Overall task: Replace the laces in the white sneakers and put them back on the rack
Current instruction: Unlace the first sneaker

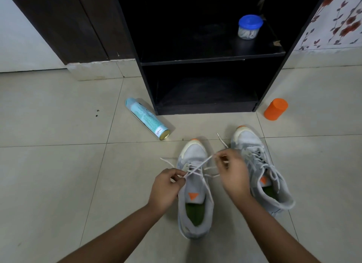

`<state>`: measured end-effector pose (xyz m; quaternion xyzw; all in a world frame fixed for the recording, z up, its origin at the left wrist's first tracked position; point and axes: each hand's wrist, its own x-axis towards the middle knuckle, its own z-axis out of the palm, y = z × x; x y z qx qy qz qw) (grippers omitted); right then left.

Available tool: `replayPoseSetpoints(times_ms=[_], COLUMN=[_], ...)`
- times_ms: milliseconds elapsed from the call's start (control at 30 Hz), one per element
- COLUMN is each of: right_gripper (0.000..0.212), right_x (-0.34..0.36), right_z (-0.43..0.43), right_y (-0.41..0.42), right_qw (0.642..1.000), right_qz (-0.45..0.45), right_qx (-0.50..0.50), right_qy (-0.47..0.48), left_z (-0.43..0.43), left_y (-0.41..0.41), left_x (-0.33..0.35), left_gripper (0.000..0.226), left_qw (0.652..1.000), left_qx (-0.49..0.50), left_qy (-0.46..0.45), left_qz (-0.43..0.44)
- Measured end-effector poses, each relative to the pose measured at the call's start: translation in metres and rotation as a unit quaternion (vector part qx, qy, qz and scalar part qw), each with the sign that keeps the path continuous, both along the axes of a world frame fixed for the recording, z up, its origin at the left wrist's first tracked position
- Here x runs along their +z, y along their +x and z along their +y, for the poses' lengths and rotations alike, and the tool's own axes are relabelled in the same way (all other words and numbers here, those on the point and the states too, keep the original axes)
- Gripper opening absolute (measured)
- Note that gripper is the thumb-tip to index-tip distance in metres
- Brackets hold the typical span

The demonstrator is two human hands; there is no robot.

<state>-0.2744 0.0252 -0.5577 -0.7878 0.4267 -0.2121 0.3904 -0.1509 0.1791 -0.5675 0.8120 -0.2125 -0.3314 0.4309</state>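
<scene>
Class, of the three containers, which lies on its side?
The pale blue spray can, on the floor left of the rack. The orange container and the blue-lidded jar on the rack's shelf both stand upright.

Dim, flat indoor light with a greyish cast. Rack (pixel 211 54) interior goes near black, detail lost. Soft, weak shadows on floor (pixel 58 174) beside spray can (pixel 147 118) and orange container (pixel 275 109). Wide-angle bowing of tile lines toward edges. Whole frame soft; left hand (pixel 166 190), right hand (pixel 234 174) and lace (pixel 199 165) slightly smeared.
</scene>
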Motion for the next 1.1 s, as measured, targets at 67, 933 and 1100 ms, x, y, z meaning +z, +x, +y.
replayPoseSetpoints(times_ms=[67, 933, 1100], right_gripper=[0.003, 0.028, 0.022], right_x=[-0.001, -0.003, 0.006], right_z=[-0.016, -0.023, 0.033], right_y=[-0.007, -0.018, -0.028], right_qw=[0.997, 0.973, 0.977], right_qz=[0.029, 0.139, 0.158], right_qx=[-0.065, -0.034, 0.131], right_qy=[-0.030, -0.183, 0.052], left_z=[0.001, 0.004, -0.013], left_y=[-0.001, -0.006, -0.007], left_x=[0.000, 0.000, 0.009], left_gripper=[0.015, 0.015, 0.022], left_qw=[1.000, 0.997, 0.943], left_qx=[-0.002, -0.036, -0.166], left_qy=[-0.001, 0.005, 0.014], left_qz=[0.004, -0.075, -0.288])
